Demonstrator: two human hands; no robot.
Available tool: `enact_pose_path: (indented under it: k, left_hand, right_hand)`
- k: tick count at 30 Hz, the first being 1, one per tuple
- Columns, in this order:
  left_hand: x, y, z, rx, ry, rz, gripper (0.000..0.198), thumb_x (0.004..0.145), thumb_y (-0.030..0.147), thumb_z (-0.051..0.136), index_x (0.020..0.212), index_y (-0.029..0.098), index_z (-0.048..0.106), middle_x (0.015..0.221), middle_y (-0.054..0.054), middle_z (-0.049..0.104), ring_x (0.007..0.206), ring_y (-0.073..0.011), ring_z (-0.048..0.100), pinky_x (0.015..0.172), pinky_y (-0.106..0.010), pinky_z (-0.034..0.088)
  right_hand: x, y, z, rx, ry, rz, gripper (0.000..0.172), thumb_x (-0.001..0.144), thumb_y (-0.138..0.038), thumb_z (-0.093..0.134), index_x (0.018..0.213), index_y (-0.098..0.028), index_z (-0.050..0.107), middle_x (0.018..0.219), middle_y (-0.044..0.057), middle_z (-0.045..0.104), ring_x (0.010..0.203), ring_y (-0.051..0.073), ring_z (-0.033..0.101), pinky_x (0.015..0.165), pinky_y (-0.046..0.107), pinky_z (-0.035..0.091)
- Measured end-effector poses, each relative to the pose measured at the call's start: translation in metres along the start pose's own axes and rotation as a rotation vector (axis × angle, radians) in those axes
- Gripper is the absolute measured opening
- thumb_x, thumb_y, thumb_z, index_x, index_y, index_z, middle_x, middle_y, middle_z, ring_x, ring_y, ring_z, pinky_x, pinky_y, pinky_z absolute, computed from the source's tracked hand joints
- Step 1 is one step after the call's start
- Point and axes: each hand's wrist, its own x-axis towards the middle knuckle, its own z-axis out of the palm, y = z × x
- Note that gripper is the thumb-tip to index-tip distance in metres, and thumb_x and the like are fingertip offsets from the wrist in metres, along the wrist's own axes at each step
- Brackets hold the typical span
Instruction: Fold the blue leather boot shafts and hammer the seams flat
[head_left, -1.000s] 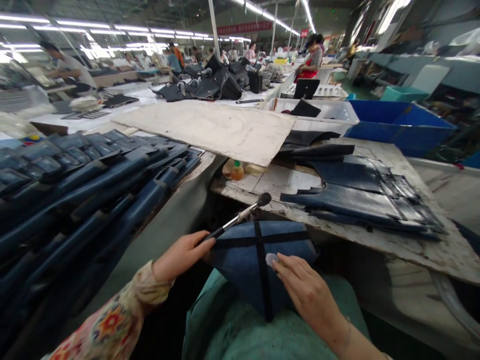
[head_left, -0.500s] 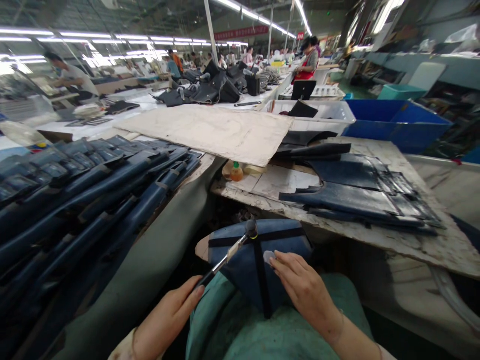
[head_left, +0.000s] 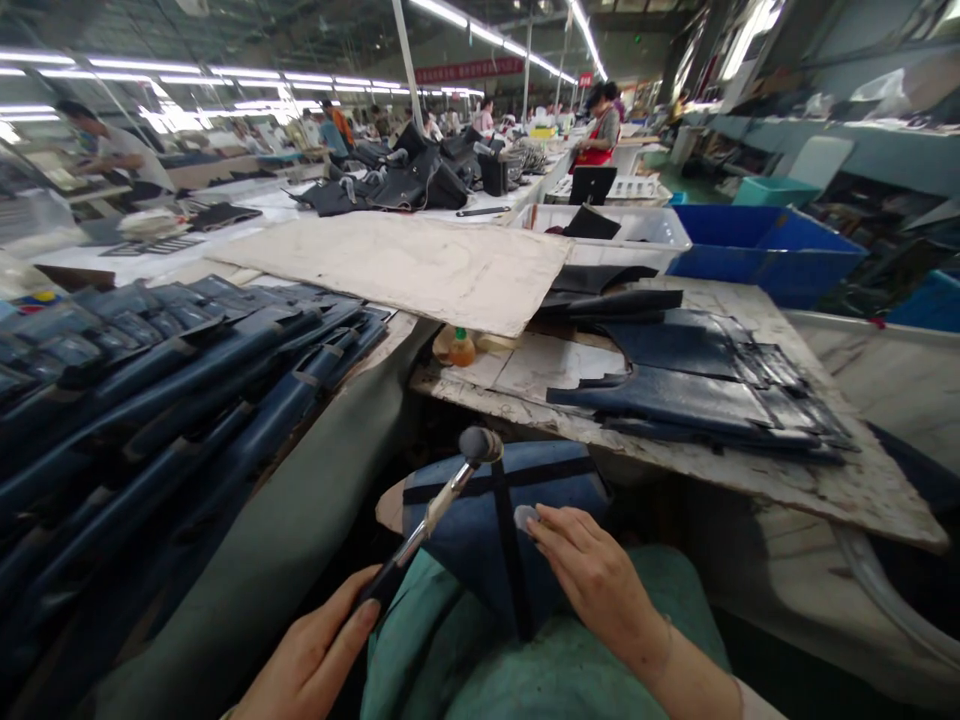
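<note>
Wrapped round the dark handle of a mallet (head_left: 435, 510), my left hand (head_left: 315, 640) is closed. The mallet's black head stands above a blue leather-like piece (head_left: 465, 540) that is crossed by black strips. This piece lies over my lap, on green cloth (head_left: 465, 660), and its left tip shows a pale underside. My right hand (head_left: 592, 570) pinches a small translucent whitish piece (head_left: 525, 517) between thumb and fingers, over the right part of the blue piece. What exactly that small piece is, I cannot tell.
Rows of blue pieces (head_left: 187, 380) cover the left bench. Stacked blue panels (head_left: 690, 370) lie on the worn board at right, near a small green-topped bottle (head_left: 461, 346). A pale sheet (head_left: 390, 260) bridges both. White (head_left: 637, 225) and blue bins (head_left: 772, 240) stand behind; people work farther off.
The mallet's head has lifted off the blue piece and swung slightly left, with my left hand lower and further left. My right hand keeps its pinch. The whole view has shifted a little.
</note>
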Motion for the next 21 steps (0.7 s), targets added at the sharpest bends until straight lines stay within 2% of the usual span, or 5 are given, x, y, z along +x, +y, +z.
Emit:
enact_pose_path:
  k: [6,8,12,16,21]
  left_hand:
    - [0.004,0.003,0.005,0.059,-0.003,-0.003,0.04,0.085,0.048,0.042,0.115,0.027,0.059,0.109,0.0,0.067,0.107,-0.0226,0.059,0.094,-0.029,0.045]
    - [0.008,0.013,0.009,0.044,-0.019,0.03,0.042,0.086,0.048,0.04,0.118,0.027,0.057,0.109,-0.001,0.067,0.106,-0.0225,0.06,0.092,-0.028,0.046]
    - [0.024,0.037,0.019,0.046,-0.159,0.052,0.039,0.087,0.047,0.038,0.112,0.026,0.059,0.101,-0.001,0.069,0.097,-0.0213,0.063,0.089,-0.028,0.048]
    - [0.038,0.057,0.028,0.039,-0.151,0.116,0.039,0.089,0.046,0.036,0.116,0.025,0.056,0.104,-0.003,0.068,0.1,-0.0196,0.061,0.089,-0.027,0.047]
    - [0.049,0.07,0.036,0.136,-0.221,0.178,0.032,0.089,0.043,0.036,0.104,0.026,0.06,0.089,-0.002,0.069,0.086,-0.0191,0.065,0.079,-0.026,0.048]
  right_hand:
    - [0.0,0.0,0.002,-0.024,0.004,-0.007,0.031,0.088,-0.012,0.042,0.112,-0.018,0.061,0.11,0.008,0.063,0.1,0.018,0.059,0.087,0.035,0.053]
    - [0.0,0.0,0.002,-0.021,0.005,-0.007,0.031,0.088,-0.012,0.043,0.113,-0.018,0.061,0.111,0.008,0.063,0.1,0.018,0.058,0.088,0.035,0.052]
    - [-0.001,-0.001,0.002,-0.029,0.008,-0.006,0.031,0.088,-0.012,0.042,0.112,-0.018,0.061,0.111,0.008,0.063,0.1,0.017,0.059,0.087,0.034,0.053]
    - [0.0,-0.002,0.002,-0.05,0.04,-0.015,0.032,0.089,-0.013,0.04,0.112,-0.018,0.062,0.109,0.008,0.064,0.098,0.018,0.06,0.086,0.035,0.053]
    - [0.0,-0.002,0.001,-0.02,0.035,-0.019,0.031,0.088,-0.012,0.041,0.111,-0.019,0.061,0.109,0.008,0.063,0.099,0.018,0.059,0.085,0.034,0.054]
